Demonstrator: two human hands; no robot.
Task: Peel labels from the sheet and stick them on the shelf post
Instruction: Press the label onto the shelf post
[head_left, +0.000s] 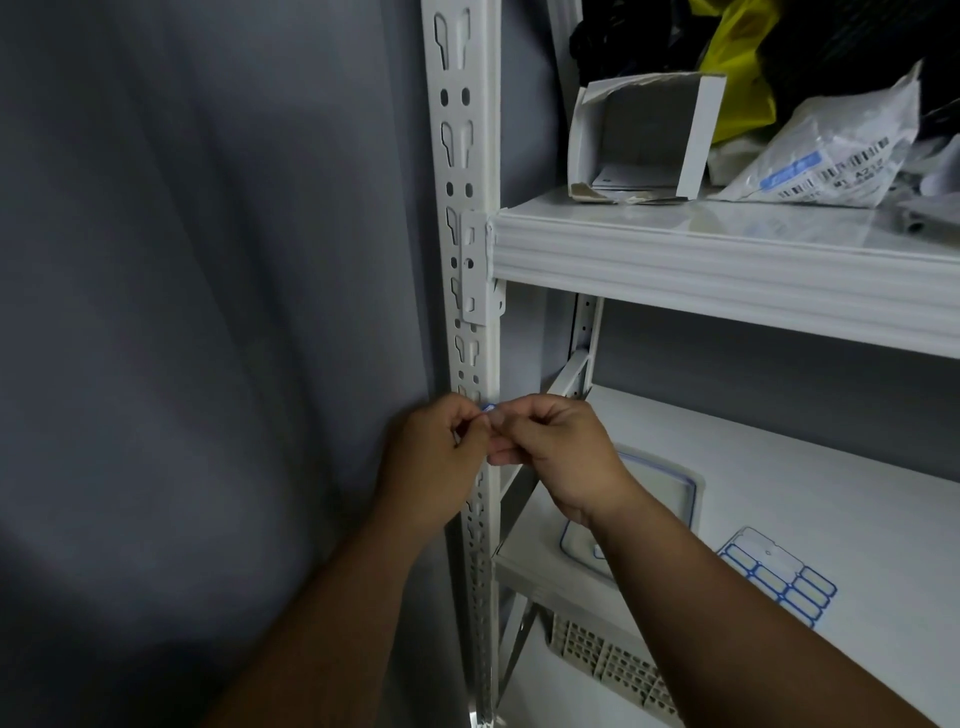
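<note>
A white slotted shelf post (467, 171) runs down the middle of the view. In front of it, just below the upper shelf bracket, my left hand (441, 457) and my right hand (561, 452) meet fingertip to fingertip. Between them they pinch a small blue-edged label (487, 409), mostly hidden by the fingers. Whether the label touches the post I cannot tell. The label sheet (779, 579), with blue-bordered white labels, lies flat on the lower shelf at the right, apart from both hands.
The upper shelf (727, 260) carries a torn open cardboard box (644, 137), a plastic mailer bag (831, 156) and a yellow bag. On the lower shelf lies a blue-rimmed white lid (670, 493). A perforated basket (613, 665) sits beneath. A grey wall (208, 312) fills the left.
</note>
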